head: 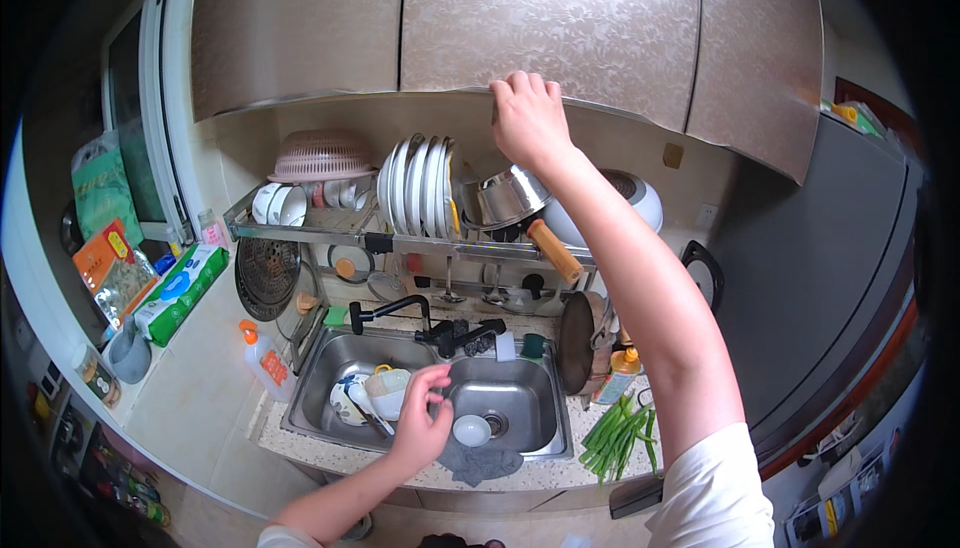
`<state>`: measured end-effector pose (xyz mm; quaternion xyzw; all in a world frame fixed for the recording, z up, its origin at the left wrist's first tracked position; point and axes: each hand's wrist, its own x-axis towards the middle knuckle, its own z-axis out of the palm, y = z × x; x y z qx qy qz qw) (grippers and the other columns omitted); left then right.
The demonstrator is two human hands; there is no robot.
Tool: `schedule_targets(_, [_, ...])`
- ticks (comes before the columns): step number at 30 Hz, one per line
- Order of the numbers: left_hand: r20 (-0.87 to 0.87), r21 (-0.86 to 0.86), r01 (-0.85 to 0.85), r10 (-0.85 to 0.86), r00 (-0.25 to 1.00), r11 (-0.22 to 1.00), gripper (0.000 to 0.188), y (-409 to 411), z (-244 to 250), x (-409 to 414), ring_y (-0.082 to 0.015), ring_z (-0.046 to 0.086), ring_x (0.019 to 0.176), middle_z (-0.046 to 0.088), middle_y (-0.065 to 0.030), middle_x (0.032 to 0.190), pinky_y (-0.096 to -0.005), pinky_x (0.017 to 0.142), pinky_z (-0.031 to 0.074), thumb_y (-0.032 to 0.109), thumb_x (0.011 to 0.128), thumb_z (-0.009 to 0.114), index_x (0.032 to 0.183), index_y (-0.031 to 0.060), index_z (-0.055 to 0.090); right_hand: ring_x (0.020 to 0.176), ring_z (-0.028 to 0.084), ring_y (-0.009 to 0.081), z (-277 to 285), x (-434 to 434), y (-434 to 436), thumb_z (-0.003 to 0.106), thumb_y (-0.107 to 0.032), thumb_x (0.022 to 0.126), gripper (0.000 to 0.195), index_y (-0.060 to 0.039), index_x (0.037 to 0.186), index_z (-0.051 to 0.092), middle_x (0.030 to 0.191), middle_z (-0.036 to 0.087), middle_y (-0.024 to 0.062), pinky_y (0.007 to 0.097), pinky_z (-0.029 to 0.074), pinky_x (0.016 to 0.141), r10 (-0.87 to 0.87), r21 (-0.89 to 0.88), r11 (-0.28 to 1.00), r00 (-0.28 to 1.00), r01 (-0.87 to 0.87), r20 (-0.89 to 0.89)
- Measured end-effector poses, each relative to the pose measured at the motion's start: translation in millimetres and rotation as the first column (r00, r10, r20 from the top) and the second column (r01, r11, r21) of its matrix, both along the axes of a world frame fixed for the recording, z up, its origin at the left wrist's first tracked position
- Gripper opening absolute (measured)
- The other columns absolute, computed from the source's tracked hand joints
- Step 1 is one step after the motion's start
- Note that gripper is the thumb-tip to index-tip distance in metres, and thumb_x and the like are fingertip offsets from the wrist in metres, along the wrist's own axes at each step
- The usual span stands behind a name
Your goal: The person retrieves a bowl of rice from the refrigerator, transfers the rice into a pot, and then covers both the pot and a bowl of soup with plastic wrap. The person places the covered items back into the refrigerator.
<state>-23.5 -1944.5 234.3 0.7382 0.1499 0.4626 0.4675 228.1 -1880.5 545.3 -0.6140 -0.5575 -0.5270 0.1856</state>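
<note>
My right hand [529, 117] is raised, its fingers curled around the bottom edge of the middle wall cabinet door [551, 38]. Below it, my left hand [424, 420] hovers over the divider of the double stainless steel sink [517, 383]; its fingers are loosely bent and apart, with nothing in them. A small white bowl [472, 431] sits beside the drain in the right basin. In the left basin lie a patterned dish [346, 402] and other dishes, partly behind my left hand. A grey cloth [480, 464] drapes over the sink's front rim.
Above the black faucet [424, 319], a metal dish rack [337, 233] holds upright plates [420, 188], bowls [279, 204], a pink colander [322, 154] and a saucepan [514, 195] whose wooden handle juts forward. Green vegetables [619, 435] lie right of the sink. A spray bottle [268, 364] stands left.
</note>
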Motion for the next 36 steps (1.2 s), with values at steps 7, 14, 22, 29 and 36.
schedule_targets(7, [0.126,0.381,-0.013,-0.038,0.991,0.925,0.036,56.1,92.1,48.7,-0.0279,0.052,0.110,0.052,-0.0128,0.117,-0.0365,0.092,0.043,-0.005,0.077,0.052,0.112,0.0036,0.053,0.102,0.051,0.0288,-7.8,-34.0,-53.2,0.062,-0.008,0.071,0.032,-0.0063,0.103,0.056,0.100,0.055,0.0115,0.0405,0.035,0.089,0.140,0.135,0.980,0.989,-0.146,0.058])
schedule_targets(14, [0.268,0.695,-0.079,-0.156,0.951,0.714,0.029,120.0,218.7,106.2,-0.0342,0.049,0.109,0.055,-0.0137,0.110,-0.0415,0.095,0.040,-0.003,0.073,0.051,0.101,0.0033,0.056,0.110,0.053,0.0198,-46.9,-17.1,-203.2,0.062,-0.012,0.089,0.029,0.0005,0.115,0.056,0.114,0.059,0.0099,0.0334,0.039,0.100,0.401,0.449,0.855,0.880,-0.259,-0.256])
schedule_targets(22, [0.492,0.700,-0.296,-0.140,0.859,0.650,0.022,147.2,376.5,263.4,-0.0345,0.054,0.102,0.062,-0.0171,0.099,-0.0405,0.092,0.043,0.004,0.075,0.053,0.093,0.0034,0.065,0.124,0.048,0.0188,-66.9,62.0,-307.2,0.059,-0.039,0.090,0.046,-0.0103,0.125,0.054,0.124,0.057,0.0038,0.0484,0.029,0.113,0.845,0.637,0.505,0.485,-0.582,-0.227])
schedule_targets(29, [0.450,0.468,-0.281,0.048,0.892,0.838,0.024,190.9,476.7,391.1,-0.0347,0.062,0.098,0.066,-0.0204,0.099,-0.0412,0.089,0.048,0.004,0.079,0.052,0.096,0.0036,0.068,0.128,0.044,0.0205,-75.3,70.8,-321.6,0.061,-0.040,0.090,0.053,-0.0112,0.132,0.048,0.137,0.048,0.0030,0.0474,0.030,0.113,0.952,0.789,0.277,0.269,-0.548,-0.148])
schedule_targets(36, [0.033,0.677,-0.151,0.175,0.984,0.720,0.034,235.0,506.3,476.1,-0.0343,0.056,0.113,0.059,-0.0195,0.121,-0.0371,0.095,0.045,0.006,0.087,0.050,0.118,0.0045,0.062,0.129,0.044,0.0206,-86.4,70.2,-331.3,0.060,-0.042,0.090,0.051,-0.0115,0.130,0.052,0.135,0.051,0.0019,0.0457,0.032,0.112,0.952,0.830,0.289,0.231,-0.478,-0.199])
